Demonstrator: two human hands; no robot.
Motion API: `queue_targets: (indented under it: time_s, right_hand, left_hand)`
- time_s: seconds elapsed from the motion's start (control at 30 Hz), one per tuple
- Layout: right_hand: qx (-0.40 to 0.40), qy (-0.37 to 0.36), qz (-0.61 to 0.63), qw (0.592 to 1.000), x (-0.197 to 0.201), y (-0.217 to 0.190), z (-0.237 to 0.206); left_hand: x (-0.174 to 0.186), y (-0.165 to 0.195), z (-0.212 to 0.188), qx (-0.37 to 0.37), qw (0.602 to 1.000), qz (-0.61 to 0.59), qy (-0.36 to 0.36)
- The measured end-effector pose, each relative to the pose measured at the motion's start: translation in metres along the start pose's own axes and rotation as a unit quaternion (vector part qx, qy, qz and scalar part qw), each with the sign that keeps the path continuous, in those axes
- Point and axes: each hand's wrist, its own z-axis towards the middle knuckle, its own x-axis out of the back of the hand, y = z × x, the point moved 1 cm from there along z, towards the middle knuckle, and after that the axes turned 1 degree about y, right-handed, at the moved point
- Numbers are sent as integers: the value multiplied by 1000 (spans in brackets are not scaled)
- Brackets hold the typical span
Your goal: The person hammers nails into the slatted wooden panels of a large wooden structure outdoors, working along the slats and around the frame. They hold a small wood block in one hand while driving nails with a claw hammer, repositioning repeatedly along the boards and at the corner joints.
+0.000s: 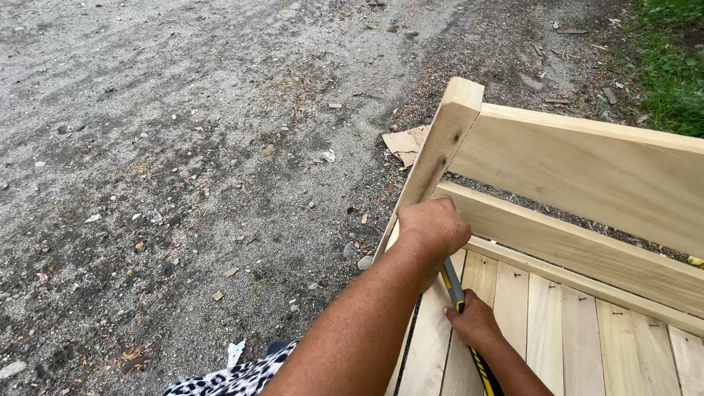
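Near the middle of the frame, the left hand [433, 226] was curled into a loose fist against the upright corner post [440, 150] of a pale wooden bench [587, 176], its knuckles up and its fingers folded out of view, so whether it pinched anything could not be told. Just below it, at lower centre, the right hand [473, 319] was wrapped around the yellow-and-black handle of a hammer [453, 282], whose grey shaft ran up toward the left hand; the head was hidden behind that hand. The bench filled the right side of the frame, its seat slats [579, 330] at lower right and two back boards slanting above them. Gravel ground [183, 147] covered the left, with a cardboard scrap [405, 144] beside the post and grass [671, 59] at upper right.
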Motion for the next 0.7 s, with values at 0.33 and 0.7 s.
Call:
queue_targets:
  time_s: [0.33,0.7]
  right_hand:
    - [14,-8,28,999,0,48,-12]
    - [-102,-75,147,981,-5,43,-18]
  left_hand:
    - [-7,22,39,149,978,-142,34]
    - [-18,19,37,147,950,-269,57]
